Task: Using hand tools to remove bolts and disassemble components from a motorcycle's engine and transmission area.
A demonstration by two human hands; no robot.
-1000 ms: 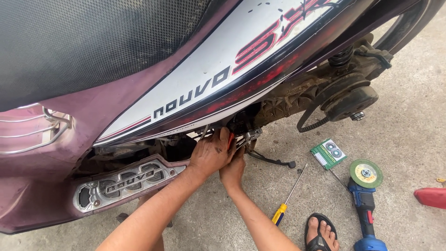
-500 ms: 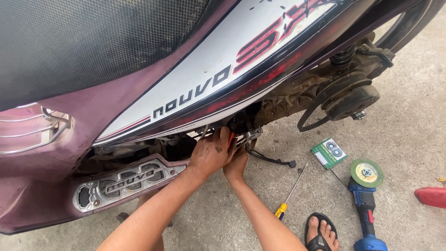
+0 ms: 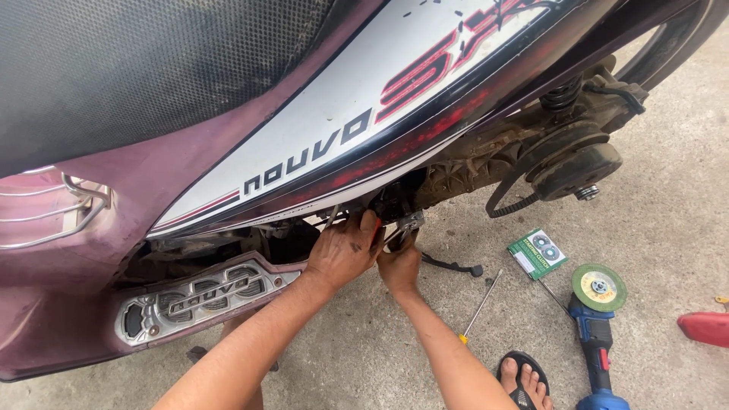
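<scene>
- Head view: a maroon and white scooter [image 3: 250,114] fills the upper left of the picture, with its black seat at the top and a silver footrest plate [image 3: 199,294] low on the left.
- The left hand [image 3: 348,250] is pressed up under the white side panel, fingers curled against a dark mechanical part [image 3: 395,203] at the lower edge of the bodywork; the palm hides whatever it grips, so I cannot tell if it holds anything.
- The right hand [image 3: 401,264] sits just beside and below the left hand, touching it, with the fingers bent upward around a small metal bracket [image 3: 410,223]; how firmly it closes is not clear.
- The side panel overhangs both hands and shuts off the view of the spot they work at.
- A black cable [image 3: 454,266] trails from that spot onto the concrete floor [image 3: 668,212].
- To the right the bare drive pulley [image 3: 577,168] shows, with a loose black belt [image 3: 510,190] hanging from it.
- On the floor, well apart from the hands, lie a screwdriver with a yellow handle [image 3: 480,307], a small green packet [image 3: 538,252] and a blue angle grinder [image 3: 597,326] with a green disc.
- A foot in a black sandal [image 3: 524,380] rests near the grinder, and a red object [image 3: 706,328] is cut off by the right edge.
</scene>
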